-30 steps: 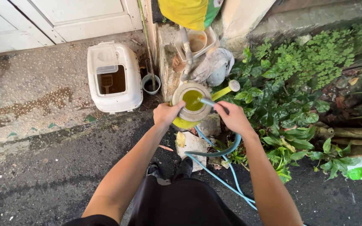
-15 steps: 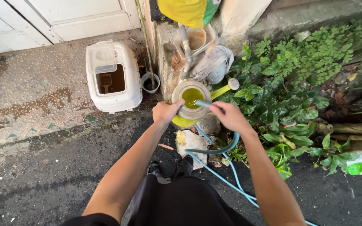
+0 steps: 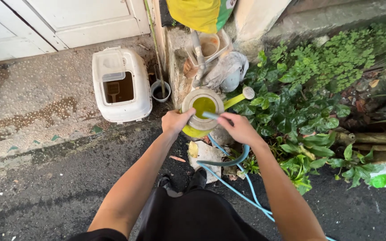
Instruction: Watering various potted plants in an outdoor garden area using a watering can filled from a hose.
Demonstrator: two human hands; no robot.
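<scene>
Seen from above: the left hand point(image 3: 175, 121) grips the rim of a yellow watering can point(image 3: 203, 111) on the ground beside leafy plants point(image 3: 300, 111). The right hand point(image 3: 237, 127), fingers closed around a blue hose point(image 3: 228, 187), feeds its tip into the can's opening, apparently filling it; steady aim matters next.

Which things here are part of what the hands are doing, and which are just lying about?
In use:
left hand on the yellow watering can
right hand holding the blue hose at the can's opening

Lying about:
white hooded box
small grey pot
yellow bag
leafy plants
</scene>
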